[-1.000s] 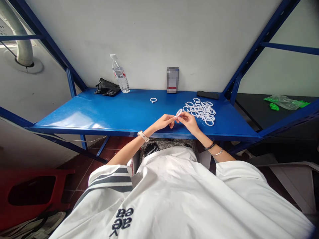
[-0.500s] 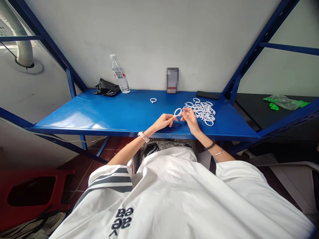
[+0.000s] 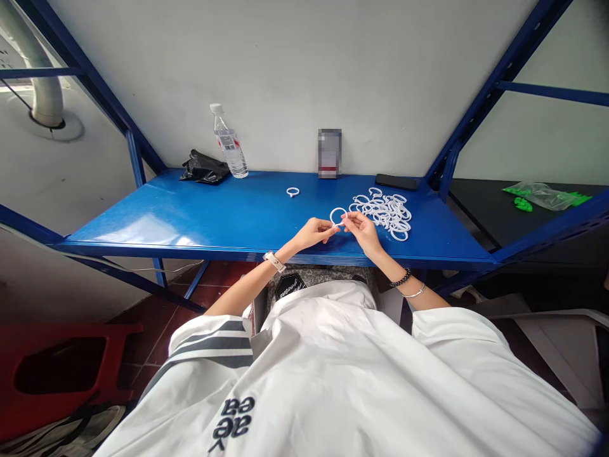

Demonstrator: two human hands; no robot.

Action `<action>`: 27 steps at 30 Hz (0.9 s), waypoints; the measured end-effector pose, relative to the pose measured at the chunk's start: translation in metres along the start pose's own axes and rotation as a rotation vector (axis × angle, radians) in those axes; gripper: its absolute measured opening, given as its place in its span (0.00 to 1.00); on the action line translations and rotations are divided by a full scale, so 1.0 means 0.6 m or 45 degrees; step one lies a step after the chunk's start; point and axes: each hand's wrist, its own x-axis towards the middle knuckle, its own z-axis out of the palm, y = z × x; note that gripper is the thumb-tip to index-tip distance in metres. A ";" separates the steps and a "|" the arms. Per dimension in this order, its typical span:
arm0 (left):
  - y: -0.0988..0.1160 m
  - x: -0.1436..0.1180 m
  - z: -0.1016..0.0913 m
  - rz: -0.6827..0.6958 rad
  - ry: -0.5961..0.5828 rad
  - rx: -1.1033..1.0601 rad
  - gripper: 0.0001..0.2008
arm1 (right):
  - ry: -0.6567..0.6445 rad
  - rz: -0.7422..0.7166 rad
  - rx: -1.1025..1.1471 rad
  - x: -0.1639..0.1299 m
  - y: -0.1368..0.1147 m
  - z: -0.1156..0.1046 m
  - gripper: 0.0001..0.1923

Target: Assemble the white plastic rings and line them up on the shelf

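A white plastic curtain ring (image 3: 338,210) is held upright between my two hands over the front part of the blue table. My left hand (image 3: 314,233) pinches it at its lower left, near the small eyelet. On the other side, the fingers of my right hand (image 3: 362,231) close on its lower right edge. Just beyond my right hand lies a heap of similar white rings (image 3: 387,212), tangled together. One single ring (image 3: 293,192) with its eyelet rests apart from them, farther back on the tabletop.
The blue table (image 3: 214,222) stands against the wall within a blue metal frame. Along its back are a black plastic bag (image 3: 205,168), a water bottle (image 3: 231,145), a propped phone-like panel (image 3: 329,154) and a flat black phone (image 3: 396,183). A red stool (image 3: 102,362) is at lower left.
The held ring has turned a little, its eyelet now at the bottom by my left fingers. My right fingers have slid down from its upper right to its lower right.
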 end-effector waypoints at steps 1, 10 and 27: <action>0.000 0.000 0.000 -0.004 -0.001 -0.006 0.28 | -0.007 0.002 0.005 0.000 -0.002 0.001 0.20; 0.001 0.002 -0.005 0.019 -0.023 -0.105 0.31 | -0.018 0.037 0.085 -0.003 -0.010 0.003 0.21; 0.001 0.004 -0.006 -0.011 -0.077 -0.428 0.24 | -0.040 0.034 0.128 -0.002 -0.017 0.004 0.21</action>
